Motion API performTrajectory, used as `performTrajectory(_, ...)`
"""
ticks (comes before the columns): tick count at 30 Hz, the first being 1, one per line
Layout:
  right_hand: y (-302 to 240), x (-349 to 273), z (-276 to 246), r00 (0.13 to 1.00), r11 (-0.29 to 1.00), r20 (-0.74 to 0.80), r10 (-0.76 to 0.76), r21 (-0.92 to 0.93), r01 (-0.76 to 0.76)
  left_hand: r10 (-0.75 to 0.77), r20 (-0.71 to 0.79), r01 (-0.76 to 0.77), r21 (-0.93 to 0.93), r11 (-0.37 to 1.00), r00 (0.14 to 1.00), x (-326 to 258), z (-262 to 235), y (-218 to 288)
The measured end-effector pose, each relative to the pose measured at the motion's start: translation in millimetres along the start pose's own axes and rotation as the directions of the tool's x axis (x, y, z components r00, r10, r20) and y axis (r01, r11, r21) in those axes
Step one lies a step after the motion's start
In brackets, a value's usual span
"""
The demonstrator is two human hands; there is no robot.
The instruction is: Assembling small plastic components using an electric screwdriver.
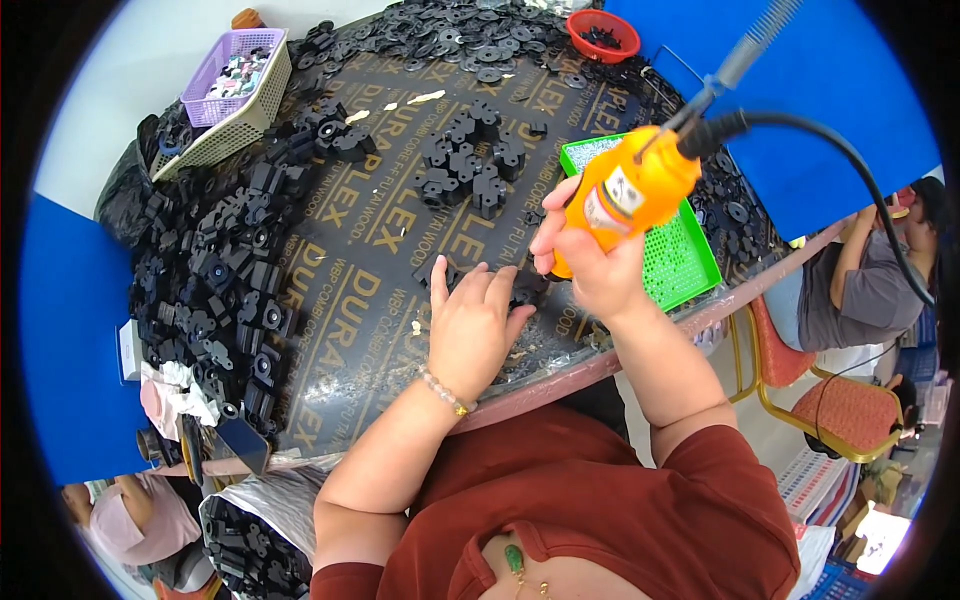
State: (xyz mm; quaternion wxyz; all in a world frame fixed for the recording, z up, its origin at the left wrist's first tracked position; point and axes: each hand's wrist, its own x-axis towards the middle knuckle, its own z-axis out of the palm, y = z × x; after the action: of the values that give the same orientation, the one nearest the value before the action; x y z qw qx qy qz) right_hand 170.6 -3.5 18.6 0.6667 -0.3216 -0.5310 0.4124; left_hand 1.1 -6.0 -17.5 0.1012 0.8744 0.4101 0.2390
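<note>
My right hand (590,262) grips an orange electric screwdriver (628,188), held tip down over the table, with its black cable (850,160) running off to the right. My left hand (470,322) presses down on a small black plastic part (527,287) on the dark tabletop (370,300), right beside the tool's tip. The tip itself is hidden behind my fingers. Just beyond my right hand stands a green tray (685,255).
Black plastic parts lie in a group (468,160) at the centre, in a heap along the left (230,270) and across the far edge (470,40). A purple basket (235,75) and red bowl (603,33) stand far. Another person (860,270) sits at right.
</note>
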Motion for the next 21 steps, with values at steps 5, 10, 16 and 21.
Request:
performTrajectory(5, -28.1, -1.5, -6.6, 0.975, 0.968, 0.145, -0.169, 0.21, 0.136, -0.095, 0.044, 0.089, 0.132, 0.987, 0.994, -1.9, -24.1, -27.5)
performTrajectory(10, -61.6, -16.9, -43.2, 0.978, 0.976, -0.02, -0.208, -0.064, 0.206, -0.272, 0.107, 0.24, 0.248, 0.939, 0.956, 3.1, -75.6, -77.2)
performTrajectory(16, -54.1, -18.8, -81.8, 0.965, 0.971, -0.141, -0.221, -0.122, 0.204, -0.037, -0.04, 0.042, 0.138, 0.99, 0.999, 68.2, -52.6, -87.1)
performTrajectory(21, -40.1, -24.6, -104.1, 0.963, 0.961, -0.214, -0.164, -0.256, 0.107, -0.075, 0.041, 0.059, 0.303, 0.951, 0.996, 88.2, -28.2, -81.0)
